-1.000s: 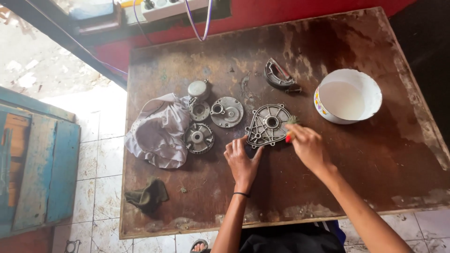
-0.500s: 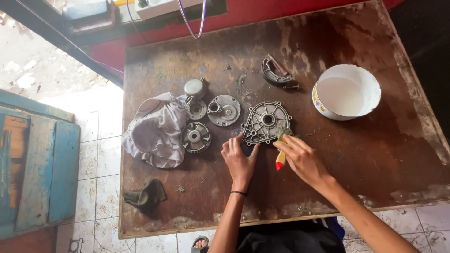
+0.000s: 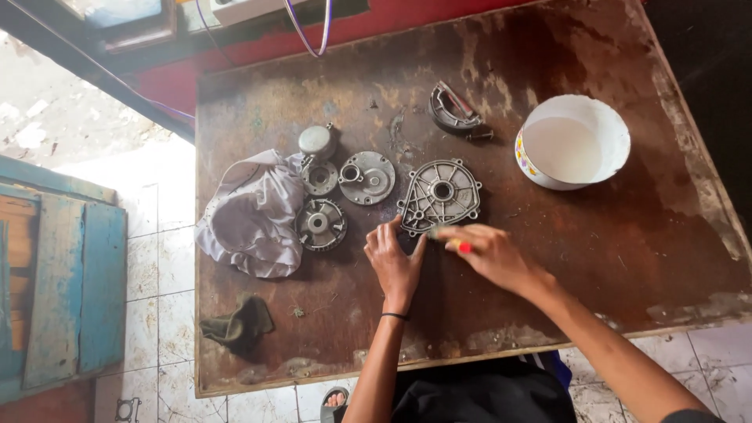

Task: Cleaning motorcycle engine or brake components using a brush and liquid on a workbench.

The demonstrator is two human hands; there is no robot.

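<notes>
The left hand (image 3: pixel 395 262) lies flat with fingers spread, holding nothing, touching the low edge of the ribbed metal cover (image 3: pixel 441 195). The right hand (image 3: pixel 489 254) is closed on a small tool with a red tip (image 3: pixel 462 247), mostly hidden. Round metal parts (image 3: pixel 345 188), a grey cloth (image 3: pixel 254 215) and a white bowl (image 3: pixel 572 142) sit nearby on the worn brown surface (image 3: pixel 548 274). A tiled floor (image 3: pixel 157 274) is beside it.

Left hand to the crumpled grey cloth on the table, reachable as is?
Probably yes. The left hand rests at the lower edge of the ribbed metal cover. The grey cloth lies further to its left, with bare table between them nearer the person; the round hub part sits just above that path.
</notes>
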